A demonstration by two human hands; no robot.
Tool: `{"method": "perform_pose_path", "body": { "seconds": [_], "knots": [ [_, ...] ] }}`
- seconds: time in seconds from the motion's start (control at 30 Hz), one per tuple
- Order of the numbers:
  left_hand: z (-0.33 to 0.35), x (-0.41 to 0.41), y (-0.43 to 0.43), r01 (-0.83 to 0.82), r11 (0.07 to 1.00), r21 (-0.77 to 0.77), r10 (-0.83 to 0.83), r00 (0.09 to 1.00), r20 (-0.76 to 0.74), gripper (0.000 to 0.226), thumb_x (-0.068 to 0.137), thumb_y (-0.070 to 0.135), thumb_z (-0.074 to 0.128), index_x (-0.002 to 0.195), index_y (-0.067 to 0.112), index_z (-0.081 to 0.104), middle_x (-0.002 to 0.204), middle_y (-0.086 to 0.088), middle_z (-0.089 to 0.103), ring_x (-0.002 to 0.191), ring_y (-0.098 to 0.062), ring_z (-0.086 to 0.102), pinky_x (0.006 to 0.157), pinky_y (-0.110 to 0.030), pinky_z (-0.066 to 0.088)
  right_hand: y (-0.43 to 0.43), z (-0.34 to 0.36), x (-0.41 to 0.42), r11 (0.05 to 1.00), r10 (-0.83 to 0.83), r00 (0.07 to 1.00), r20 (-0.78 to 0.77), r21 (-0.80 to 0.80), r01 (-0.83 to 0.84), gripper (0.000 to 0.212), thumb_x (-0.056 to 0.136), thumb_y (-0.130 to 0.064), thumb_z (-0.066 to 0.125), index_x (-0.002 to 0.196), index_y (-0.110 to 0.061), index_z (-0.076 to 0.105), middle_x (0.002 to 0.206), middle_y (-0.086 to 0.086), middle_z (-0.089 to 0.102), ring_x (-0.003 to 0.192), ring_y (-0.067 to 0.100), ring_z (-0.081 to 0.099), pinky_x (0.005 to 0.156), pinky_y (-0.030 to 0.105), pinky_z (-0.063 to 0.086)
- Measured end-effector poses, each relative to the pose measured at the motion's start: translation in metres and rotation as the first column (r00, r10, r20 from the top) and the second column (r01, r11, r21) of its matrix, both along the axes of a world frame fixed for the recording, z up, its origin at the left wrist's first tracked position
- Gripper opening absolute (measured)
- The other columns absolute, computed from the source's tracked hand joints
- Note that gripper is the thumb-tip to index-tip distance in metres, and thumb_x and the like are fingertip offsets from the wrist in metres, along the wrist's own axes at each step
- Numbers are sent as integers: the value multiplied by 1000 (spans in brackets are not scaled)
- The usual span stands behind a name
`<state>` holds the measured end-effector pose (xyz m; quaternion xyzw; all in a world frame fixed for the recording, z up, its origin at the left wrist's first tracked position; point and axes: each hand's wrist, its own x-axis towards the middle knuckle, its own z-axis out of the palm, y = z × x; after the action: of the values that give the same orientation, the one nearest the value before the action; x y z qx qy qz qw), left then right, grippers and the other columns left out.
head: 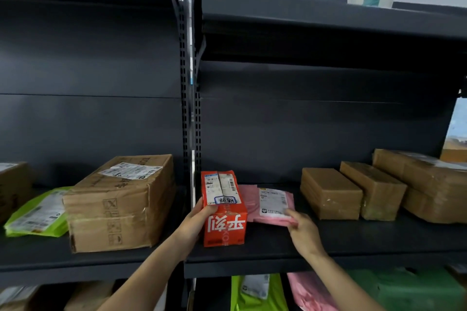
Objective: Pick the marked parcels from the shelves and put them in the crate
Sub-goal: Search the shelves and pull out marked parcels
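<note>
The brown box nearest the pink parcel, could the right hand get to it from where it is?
Probably yes. The right hand is gripping the pink mailer, so it would need to let go first. The brown box sits just beside it on the shelf, with nothing between.

Matt dark metal shelf (pixel 278 255); glossy red carton (pixel 226 225); pink plastic mailer (pixel 274 206).
</note>
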<state>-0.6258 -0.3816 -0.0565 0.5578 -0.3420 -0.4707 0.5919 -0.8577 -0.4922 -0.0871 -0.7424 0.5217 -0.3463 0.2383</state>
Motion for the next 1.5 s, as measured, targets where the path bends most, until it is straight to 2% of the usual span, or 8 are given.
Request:
{"method": "perform_pose_path", "body": {
  "seconds": [0.3,0.5,0.67,0.97,1.07,1.17,1.27,1.5],
  "knots": [
    [-2,19,1,-165,980,-107,144,972,-185,64,84,16,65,141,7,38,114,-25,64,90,-34,65,76,-43,54,8,9,0,998,-19,999,-41,63,21,43,94,-4,46,136,-11,46,139,13,45,125,22,48,105,19,29],
    [17,14,-6,-245,936,-254,205,964,-172,33,85,19,65,118,17,60,95,-10,72,84,-26,68,65,-37,53,4,26,-19,983,-163,980,-115,-104,151,46,94,-17,52,138,-15,43,145,8,41,131,21,42,106,28,33],
    [19,-28,-19,-207,930,-303,175,976,-132,42,81,23,69,122,19,58,101,-12,72,92,-29,69,75,-42,55,-27,54,-51,877,-389,894,-223,-385,286,46,92,-26,53,136,-14,46,145,13,38,134,27,35,110,35,32],
    [4,-120,-49,-304,915,-265,268,950,-163,15,81,25,68,94,30,72,83,-5,76,77,-25,73,61,-38,57,-92,58,-86,977,-211,818,-535,-133,165,68,84,-66,40,143,-34,28,154,11,17,140,37,13,109,52,26],
    [1,-143,-53,-345,905,-247,313,936,-162,11,83,23,65,83,31,74,78,-4,76,70,-22,74,60,-36,56,-89,56,-95,988,-141,895,-424,-115,101,67,84,-64,43,142,-35,29,152,10,23,138,36,20,107,50,30],
    [2,-157,-54,-407,890,-207,370,908,-198,11,82,20,66,93,21,68,77,-8,76,74,-27,72,64,-37,55,-87,58,-105,998,31,999,-36,64,-28,58,88,-60,40,138,-31,40,141,10,42,128,33,39,104,46,37],
    [5,-164,-53,-416,888,-196,383,905,-188,9,84,18,66,92,19,67,77,-9,76,78,-28,71,64,-36,54,-81,60,-114,934,75,939,336,306,-184,56,90,-59,40,135,-26,45,138,6,47,124,27,45,99,39,37],
    [6,-166,-51,-380,912,-156,357,921,-158,7,87,18,63,93,20,65,83,-12,75,80,-28,70,66,-37,55,-82,52,-128,899,21,934,357,401,-173,65,88,-58,44,142,-21,36,145,7,41,130,28,40,104,43,36]
  ]
}}
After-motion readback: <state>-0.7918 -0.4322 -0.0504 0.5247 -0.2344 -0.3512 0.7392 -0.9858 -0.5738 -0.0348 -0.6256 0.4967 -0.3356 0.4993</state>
